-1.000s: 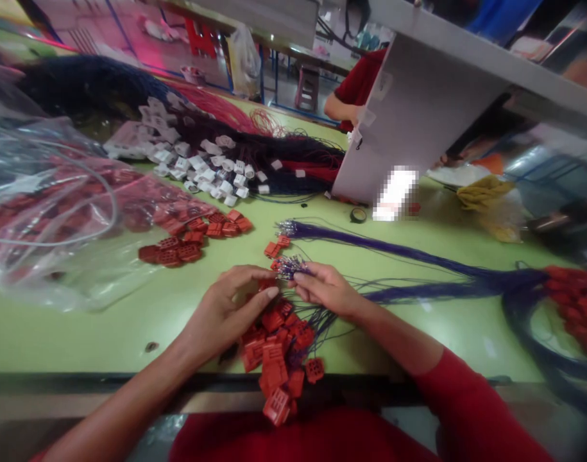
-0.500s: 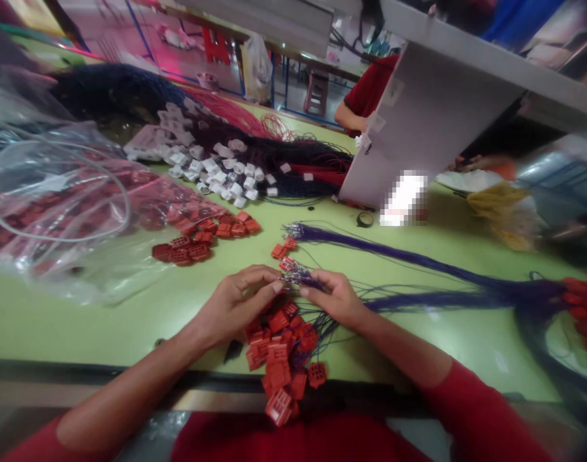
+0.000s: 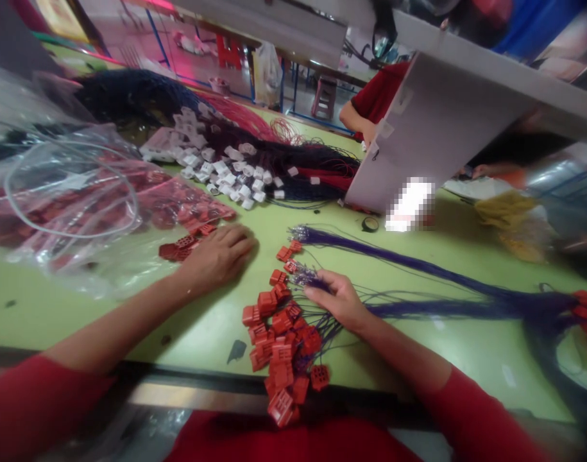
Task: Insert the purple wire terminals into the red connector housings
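Front heap: red, box-shaped plastic connector housings (image 3: 281,350) are piled at the near edge of the green surface (image 3: 33,321); thin dark purple wires are seen running in among them, so part of the wiring is judged to be done here, though how completely each housing is filled cannot be told.
Right hand (image 3: 340,300): its fingers are closed around a bundle of thin dark purple wires with bare silvery metal tips (image 3: 308,278), held just above the heap with the tips pointed toward the left hand.
Held wires: many tips are exposed outside any housing, so much of this bundle is judged to be left to insert.
Left hand (image 3: 219,255): it is set down beside the loose stock, back upward, with its fingers bent; whether anything is gripped beneath them cannot be told.
Loose stock: dark red, multi-holed plastic housings (image 3: 172,251) are partly covered by the left hand; no wires are seen in them, so they are judged to be unused.
Second bundle: another long strand of dark purple wires with silvery ends (image 3: 394,254) is laid out beyond the right hand, its visible tips unhoused.
Bag: many more red pieces are contained in a clear, crumpled plastic bag (image 3: 81,199); a large supply is judged to be left.
Far side: white, box-shaped plastic connectors (image 3: 235,176) are heaped by dark and red wires.
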Tool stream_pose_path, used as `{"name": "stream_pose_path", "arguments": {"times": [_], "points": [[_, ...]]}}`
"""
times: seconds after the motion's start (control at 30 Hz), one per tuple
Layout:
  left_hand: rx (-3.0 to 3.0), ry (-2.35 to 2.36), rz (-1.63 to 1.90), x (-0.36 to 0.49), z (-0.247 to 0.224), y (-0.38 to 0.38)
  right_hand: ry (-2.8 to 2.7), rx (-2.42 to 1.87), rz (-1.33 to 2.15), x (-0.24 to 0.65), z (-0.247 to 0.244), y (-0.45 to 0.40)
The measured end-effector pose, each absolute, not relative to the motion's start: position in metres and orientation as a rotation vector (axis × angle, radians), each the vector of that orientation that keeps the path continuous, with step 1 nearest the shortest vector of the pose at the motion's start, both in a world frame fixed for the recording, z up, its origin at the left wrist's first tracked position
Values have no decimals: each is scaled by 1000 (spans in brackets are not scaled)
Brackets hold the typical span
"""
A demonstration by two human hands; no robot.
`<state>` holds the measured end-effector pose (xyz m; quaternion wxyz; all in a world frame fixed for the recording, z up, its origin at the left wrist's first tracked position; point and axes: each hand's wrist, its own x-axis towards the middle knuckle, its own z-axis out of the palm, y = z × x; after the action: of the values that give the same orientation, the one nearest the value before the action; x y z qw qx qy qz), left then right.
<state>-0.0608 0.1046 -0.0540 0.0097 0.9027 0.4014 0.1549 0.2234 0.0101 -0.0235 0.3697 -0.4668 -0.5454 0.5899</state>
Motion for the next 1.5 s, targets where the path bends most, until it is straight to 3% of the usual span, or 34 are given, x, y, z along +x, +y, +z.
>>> {"name": "stream_pose_path", "arguments": {"times": [0.27, 0.43, 0.6, 0.9, 1.2, 1.5], "points": [[2569, 1473, 763, -77, -47, 36, -1386, -1163, 1572, 224, -23, 5], [2484, 1680, 731, -90, -49, 15, -1388, -1172, 1556, 225, -22, 4], [2501, 1644, 717, -91, -60, 20, -1378, -1203, 1544, 223, -14, 2], [2603, 1540, 764, -66, -40, 42, -1288, -1272, 1501, 219, -10, 2], [2817, 1325, 558, -70, -34, 59, -1248, -1253, 1444, 218, -7, 1], [1871, 1059, 846, -33, -16, 21, -1344, -1300, 1392, 218, 5, -5]]}}
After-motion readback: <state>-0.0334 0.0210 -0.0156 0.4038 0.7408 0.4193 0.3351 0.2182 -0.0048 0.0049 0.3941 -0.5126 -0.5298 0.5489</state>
